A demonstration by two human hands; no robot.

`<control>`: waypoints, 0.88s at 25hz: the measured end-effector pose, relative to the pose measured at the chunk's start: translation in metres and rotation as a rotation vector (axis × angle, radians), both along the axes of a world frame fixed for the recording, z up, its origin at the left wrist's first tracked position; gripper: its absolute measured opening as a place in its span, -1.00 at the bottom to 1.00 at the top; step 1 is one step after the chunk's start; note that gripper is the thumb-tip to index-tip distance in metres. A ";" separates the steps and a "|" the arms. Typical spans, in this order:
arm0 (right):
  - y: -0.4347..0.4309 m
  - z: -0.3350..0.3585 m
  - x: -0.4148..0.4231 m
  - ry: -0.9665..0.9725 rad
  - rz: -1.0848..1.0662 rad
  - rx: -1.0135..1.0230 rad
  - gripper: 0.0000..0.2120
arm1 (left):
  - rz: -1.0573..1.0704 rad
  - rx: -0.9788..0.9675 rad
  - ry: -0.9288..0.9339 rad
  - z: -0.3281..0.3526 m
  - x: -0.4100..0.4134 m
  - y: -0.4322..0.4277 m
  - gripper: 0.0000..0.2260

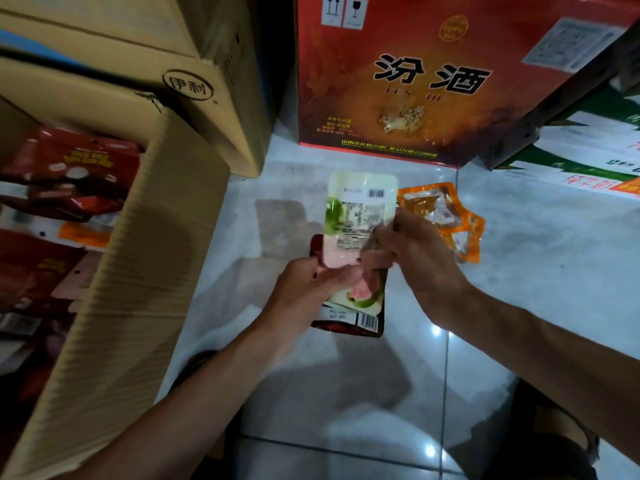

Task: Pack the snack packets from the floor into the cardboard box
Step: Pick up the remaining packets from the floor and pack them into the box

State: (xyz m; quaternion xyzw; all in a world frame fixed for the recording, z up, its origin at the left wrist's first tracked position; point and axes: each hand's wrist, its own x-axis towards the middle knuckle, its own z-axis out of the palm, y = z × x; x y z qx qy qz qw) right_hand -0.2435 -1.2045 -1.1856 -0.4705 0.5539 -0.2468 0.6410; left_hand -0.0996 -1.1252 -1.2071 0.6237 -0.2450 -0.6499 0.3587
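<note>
The cardboard box (138, 271) stands open at the far left, its tall flap raised, and red packets (69, 174) already lie inside it. Just right of the box, above the floor (536, 254), the left hand (304, 292) has its grip closed round the lower end of a small stack: a green packet (360, 209) on top of a dark red packet (346, 327). The stack probably serves to carry several packets to the box in one trip. Further right, the right hand (415, 258) pinches the green packet's right edge, seemingly squaring it on the stack. Beyond that hand, well right of the box, orange packets (446, 216) lie on the floor, not yet gathered.
</note>
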 end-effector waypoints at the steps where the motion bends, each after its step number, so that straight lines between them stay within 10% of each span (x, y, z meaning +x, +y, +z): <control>1: -0.004 0.002 0.001 0.009 -0.024 0.025 -0.78 | 0.036 -0.005 -0.007 0.000 0.004 0.000 -0.78; 7: 0.006 0.007 0.009 0.157 -0.001 0.076 -0.84 | 0.147 -0.039 -0.050 0.003 0.015 -0.010 -0.76; 14: 0.015 0.012 0.030 -0.211 -0.201 0.353 -0.67 | 0.173 -0.148 -0.291 0.012 0.017 -0.005 -0.80; 22: 0.007 0.078 0.105 -0.288 -0.052 0.076 -0.84 | 0.190 -0.291 -0.626 0.093 0.081 -0.006 -0.60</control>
